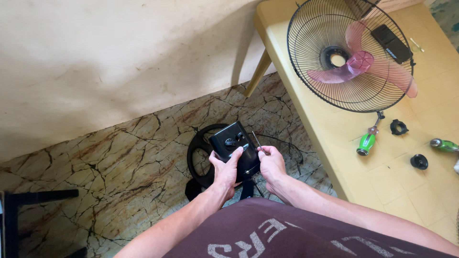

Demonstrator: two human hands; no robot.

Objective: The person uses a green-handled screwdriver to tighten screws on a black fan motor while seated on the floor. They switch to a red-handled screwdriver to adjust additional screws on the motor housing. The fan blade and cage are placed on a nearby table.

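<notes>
The left hand [224, 169] wraps its fingers over the front of a black fan control housing [235, 148], thumb on the near side, apparently to steady the box so its knobs face up toward the camera. At three o'clock from it, the right hand [271, 162] pinches a thin metal rod [256, 140] (a slim screwdriver shaft, or perhaps a pin; too small to tell), fingers closed narrowly around it, its tip angled toward the housing's edge. Below the housing lies a round black fan base [201, 160] on the marbled floor [119, 167], with a thin wire ring [291, 148] beside it.

At two o'clock, a yellow table [382, 181] carries a wire fan guard [351, 55] with pink blades [363, 64] lying flat inside it. Just under the guard lie a green-handled screwdriver [367, 142], a second green-handled tool [444, 145] and two black ring nuts [398, 127].
</notes>
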